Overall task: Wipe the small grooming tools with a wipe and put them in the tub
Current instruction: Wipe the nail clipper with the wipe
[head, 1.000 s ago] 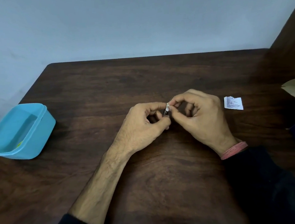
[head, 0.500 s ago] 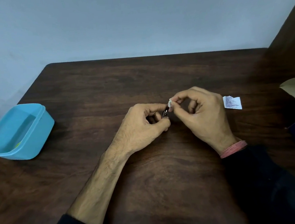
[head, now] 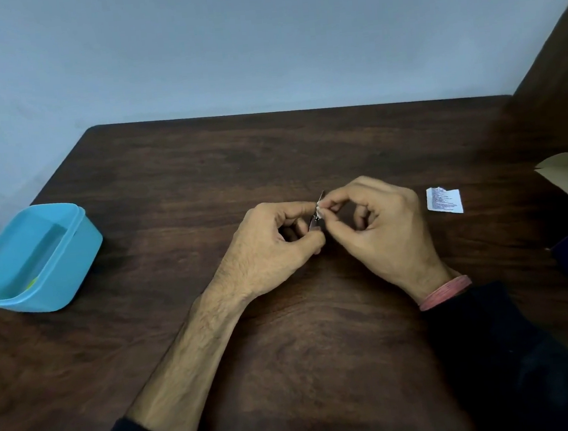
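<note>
Right hand (head: 376, 221) has slid its pinched white wipe (head: 319, 207) a bit up the small metal tool (head: 316, 214) since a second ago; left hand (head: 271, 247) unchanged, fingers curled holding the tool's lower end above the bench (head: 270, 154). Wiping looks mid-stroke, not finished. Blue tub (head: 82, 246) sits well apart at far left. Torn sachet (head: 444, 200) lies right of the hands.

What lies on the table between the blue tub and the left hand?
Nothing: in the head view only bare dark wood of the table separates the blue tub from the left hand.
</note>
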`<action>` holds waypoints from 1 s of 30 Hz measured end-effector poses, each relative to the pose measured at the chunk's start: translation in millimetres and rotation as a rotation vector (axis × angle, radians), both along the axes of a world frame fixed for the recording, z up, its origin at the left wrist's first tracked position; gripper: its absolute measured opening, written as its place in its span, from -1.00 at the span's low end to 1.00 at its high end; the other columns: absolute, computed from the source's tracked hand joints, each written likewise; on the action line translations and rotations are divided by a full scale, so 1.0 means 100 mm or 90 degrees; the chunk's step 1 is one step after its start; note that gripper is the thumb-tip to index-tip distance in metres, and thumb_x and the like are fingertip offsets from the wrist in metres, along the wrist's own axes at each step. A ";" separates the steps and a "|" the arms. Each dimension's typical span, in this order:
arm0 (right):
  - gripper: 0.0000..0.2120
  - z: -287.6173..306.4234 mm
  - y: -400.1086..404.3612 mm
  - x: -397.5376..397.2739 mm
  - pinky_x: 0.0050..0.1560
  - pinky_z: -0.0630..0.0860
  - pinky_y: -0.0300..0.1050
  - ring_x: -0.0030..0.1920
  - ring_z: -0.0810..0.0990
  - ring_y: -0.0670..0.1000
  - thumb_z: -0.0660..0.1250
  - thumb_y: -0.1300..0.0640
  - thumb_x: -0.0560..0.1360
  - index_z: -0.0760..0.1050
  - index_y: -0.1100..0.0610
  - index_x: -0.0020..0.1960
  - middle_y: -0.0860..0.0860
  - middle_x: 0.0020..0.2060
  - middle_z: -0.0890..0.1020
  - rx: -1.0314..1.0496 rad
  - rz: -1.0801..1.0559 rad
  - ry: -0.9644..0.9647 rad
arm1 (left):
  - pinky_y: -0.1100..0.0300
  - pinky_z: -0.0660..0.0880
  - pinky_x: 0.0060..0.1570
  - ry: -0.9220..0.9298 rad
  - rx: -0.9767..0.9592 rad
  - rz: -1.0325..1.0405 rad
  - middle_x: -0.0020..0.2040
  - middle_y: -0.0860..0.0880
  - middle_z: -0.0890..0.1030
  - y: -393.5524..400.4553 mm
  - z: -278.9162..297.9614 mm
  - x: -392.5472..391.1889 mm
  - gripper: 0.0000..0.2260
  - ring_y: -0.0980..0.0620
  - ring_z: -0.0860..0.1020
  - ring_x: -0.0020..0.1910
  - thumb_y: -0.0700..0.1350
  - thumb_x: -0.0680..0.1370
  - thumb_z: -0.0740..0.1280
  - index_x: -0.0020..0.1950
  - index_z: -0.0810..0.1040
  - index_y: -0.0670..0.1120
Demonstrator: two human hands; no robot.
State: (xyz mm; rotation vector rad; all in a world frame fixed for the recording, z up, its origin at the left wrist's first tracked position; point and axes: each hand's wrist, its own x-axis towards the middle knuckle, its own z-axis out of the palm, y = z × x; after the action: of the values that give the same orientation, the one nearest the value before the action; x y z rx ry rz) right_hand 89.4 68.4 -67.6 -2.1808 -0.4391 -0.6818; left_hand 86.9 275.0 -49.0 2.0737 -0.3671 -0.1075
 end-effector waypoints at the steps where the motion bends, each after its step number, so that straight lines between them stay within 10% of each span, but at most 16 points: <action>1: -0.88 0.00 0.00 0.00 -0.35 0.38 -0.26 -0.46 0.47 0.00 0.60 0.23 0.50 0.77 0.03 -0.02 -0.16 -0.10 0.70 0.000 0.001 0.000 | -0.08 0.69 -0.01 -0.002 0.002 0.000 -0.21 0.06 0.75 0.00 0.00 0.00 -0.77 -0.13 0.71 -0.19 -0.06 0.61 0.45 0.17 0.77 0.23; 20: -0.90 -0.01 -0.01 0.02 -0.30 0.37 -0.29 -0.41 0.50 -0.02 0.60 0.19 0.54 0.76 0.02 0.01 -0.15 -0.08 0.70 -0.013 -0.005 0.007 | -0.11 0.69 0.05 -0.005 0.024 -0.009 -0.20 0.08 0.75 0.01 -0.02 0.01 -0.77 -0.07 0.73 -0.18 -0.02 0.62 0.45 0.20 0.75 0.27; 30: -0.92 0.01 -0.01 0.01 -0.30 0.34 -0.34 -0.41 0.49 -0.01 0.57 0.17 0.58 0.75 0.02 0.04 -0.16 -0.06 0.69 -0.021 -0.011 0.016 | -0.02 0.60 0.33 -0.008 0.007 -0.006 -0.11 0.19 0.78 0.01 -0.05 0.03 -0.51 0.20 0.72 -0.04 0.03 0.66 0.54 0.58 0.55 0.14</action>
State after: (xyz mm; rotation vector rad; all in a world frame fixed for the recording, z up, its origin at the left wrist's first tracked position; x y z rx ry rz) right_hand 89.9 67.7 -66.8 -2.2248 -0.4215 -0.6601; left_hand 89.7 276.2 -54.2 2.0852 -0.3848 -0.1026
